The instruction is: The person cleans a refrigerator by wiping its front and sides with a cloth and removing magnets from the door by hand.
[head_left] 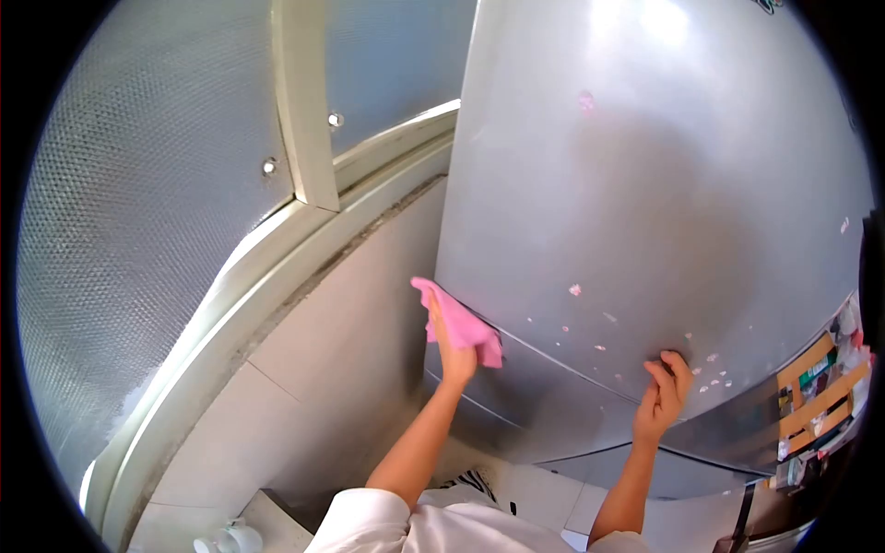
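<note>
A pink cloth point(461, 327) is in my left hand point(454, 355), pressed against the left edge of a large silver-grey appliance point(525, 203) near the seam between its upper and lower panels. To the right, my right hand point(666, 392) is near the lower part of the upper panel, its fingers curled. Whether those fingers hold anything is hidden. Small pale and pink marks point(575, 289) dot the panel, several of them around my right hand. A soft shadow falls on the panel above that hand.
Textured glass point(157, 184) in a pale frame point(304, 101) stands at the left, above a tiled wall point(323, 341). A white object point(238, 537) sits at the lower left. Shelves with packed items point(820, 396) stand at the right.
</note>
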The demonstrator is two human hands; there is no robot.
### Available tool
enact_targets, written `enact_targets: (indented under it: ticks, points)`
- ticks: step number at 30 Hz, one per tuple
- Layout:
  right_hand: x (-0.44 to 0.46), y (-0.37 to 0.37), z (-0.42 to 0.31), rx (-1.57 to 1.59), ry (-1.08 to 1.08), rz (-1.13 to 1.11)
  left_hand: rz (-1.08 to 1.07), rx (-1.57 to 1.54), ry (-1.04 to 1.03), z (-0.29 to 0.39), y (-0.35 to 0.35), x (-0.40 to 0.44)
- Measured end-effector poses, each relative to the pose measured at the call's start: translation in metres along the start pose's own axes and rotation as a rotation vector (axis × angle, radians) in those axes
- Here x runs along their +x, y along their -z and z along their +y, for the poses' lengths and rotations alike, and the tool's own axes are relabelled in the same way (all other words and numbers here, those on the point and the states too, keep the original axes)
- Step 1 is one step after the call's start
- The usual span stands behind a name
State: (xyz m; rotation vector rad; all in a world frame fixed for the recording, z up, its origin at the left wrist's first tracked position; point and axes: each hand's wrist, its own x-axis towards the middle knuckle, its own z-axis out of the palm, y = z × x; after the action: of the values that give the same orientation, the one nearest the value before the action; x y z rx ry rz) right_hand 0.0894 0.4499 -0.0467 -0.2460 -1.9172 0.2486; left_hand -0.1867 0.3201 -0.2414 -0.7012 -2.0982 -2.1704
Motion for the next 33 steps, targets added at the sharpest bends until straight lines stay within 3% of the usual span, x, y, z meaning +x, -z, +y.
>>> enact_targets:
  ticks: [1,2,4,5,7,9,11,12,14,16,17,19,21,23,25,28,31,33]
  points:
    - [-0.001,0.002,0.001,-0.011,-0.004,-0.006,0.037,-0.095,0.157,0.0,-0.003,0.006]
    - [-0.002,0.002,0.002,0.008,-0.017,-0.015,0.029,-0.096,0.163,0.0,-0.006,0.007]
    - [-0.003,0.002,0.001,0.022,-0.032,-0.021,-0.161,-0.047,0.483,0.013,-0.008,0.01]
    - [-0.003,0.003,-0.001,0.008,-0.029,-0.026,-0.167,-0.047,0.485,0.016,-0.018,0.0]
    - [0.0,0.002,-0.004,-0.007,-0.024,-0.036,0.232,-0.081,-0.097,0.03,-0.055,-0.04]
    - [0.005,0.001,-0.007,0.035,-0.037,-0.001,0.2,-0.292,0.05,0.076,-0.082,-0.078]
    - [0.014,0.012,-0.011,0.068,-0.081,-0.052,-0.157,0.336,-0.308,0.079,-0.082,-0.132]
    - [0.019,0.018,-0.013,0.107,-0.128,-0.094,-0.15,0.331,-0.301,0.078,-0.083,-0.143]
    - [0.022,0.035,-0.005,0.141,-0.108,-0.095,-0.35,0.362,-0.441,0.077,-0.079,-0.15]
    - [0.026,0.059,0.011,0.179,-0.079,-0.094,-0.363,0.43,-0.434,0.071,-0.063,-0.14]
    - [0.029,0.073,0.021,0.113,-0.024,0.037,-0.389,0.497,-0.428,0.069,-0.057,-0.132]
    - [0.039,0.104,0.048,-0.026,0.062,0.264,0.033,0.131,-0.106,0.066,-0.065,-0.109]
    - [0.051,0.127,0.062,-0.102,0.104,0.341,0.287,-0.052,-0.06,0.06,-0.063,-0.064]
    - [0.072,0.135,0.07,-0.23,0.127,0.532,0.484,0.04,-0.155,0.045,-0.056,-0.021]
    - [0.087,0.144,0.088,-0.266,0.125,0.469,0.555,0.041,0.04,0.045,-0.051,0.006]
    - [0.098,0.138,0.099,-0.432,0.13,0.385,0.634,-0.045,0.063,0.099,-0.07,-0.011]
    - [0.099,0.134,0.093,-0.143,0.11,0.397,0.586,0.076,0.0,0.102,-0.128,-0.066]
    - [0.096,0.14,0.104,-0.142,0.147,0.361,0.513,0.116,-0.016,0.124,-0.179,-0.121]
